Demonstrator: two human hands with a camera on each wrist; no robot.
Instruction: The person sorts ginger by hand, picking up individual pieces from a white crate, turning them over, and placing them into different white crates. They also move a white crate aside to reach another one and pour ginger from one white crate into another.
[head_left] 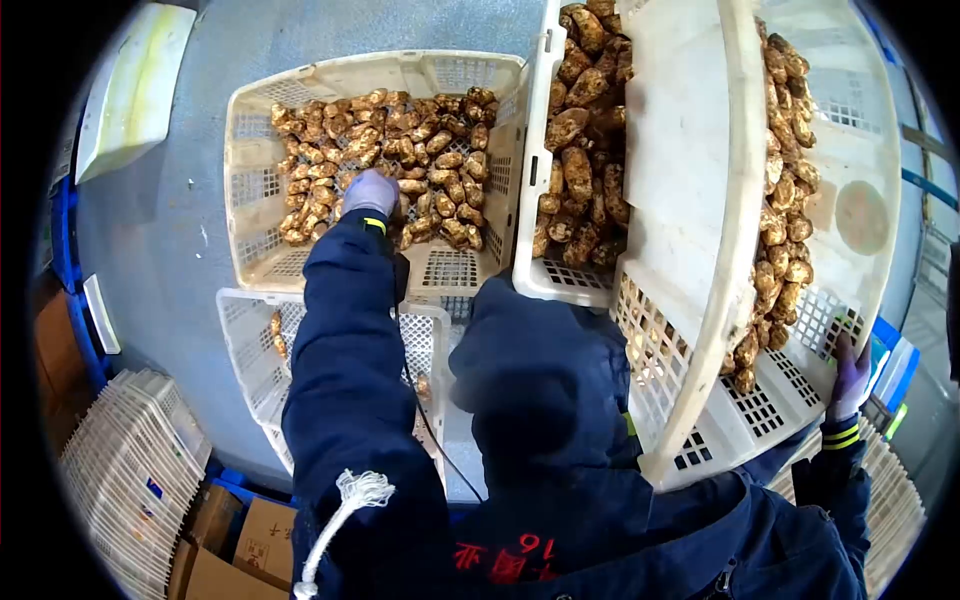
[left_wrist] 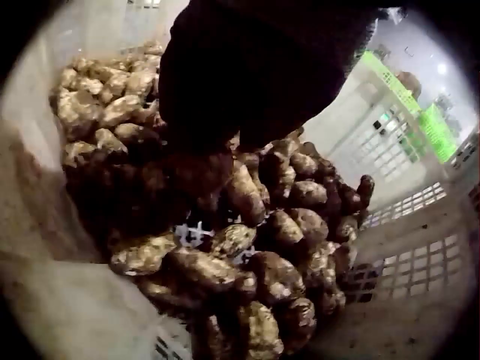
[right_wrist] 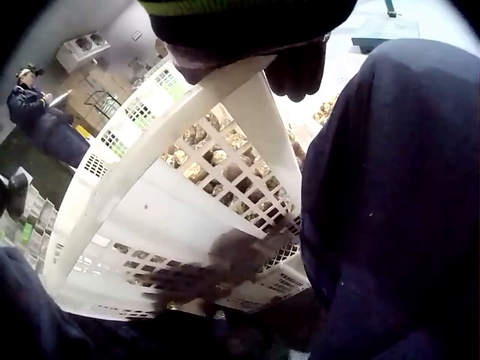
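Note:
My gloved left hand (head_left: 370,192) reaches into a white plastic crate (head_left: 375,68), down at a layer of stubby, lumpy brown-and-cream produce (head_left: 325,125). The left wrist view shows that hand (left_wrist: 247,82) dark against the pieces; its fingertips are lost in shadow, so I cannot tell whether it pinches one. My gloved right hand (head_left: 850,380) grips the near right rim of a tilted white crate (head_left: 685,130), with its fingers over the edge in the right wrist view. More produce (head_left: 785,240) lies along the tilted crate's inside.
Under the tilted crate's left side stands another full crate (head_left: 530,180). A nearly bare crate (head_left: 250,340) sits below my left arm. Stacked crates (head_left: 135,470) and cardboard boxes (head_left: 265,540) stand at lower left, a white foam box (head_left: 135,90) at upper left. Another person (right_wrist: 45,112) stands farther off.

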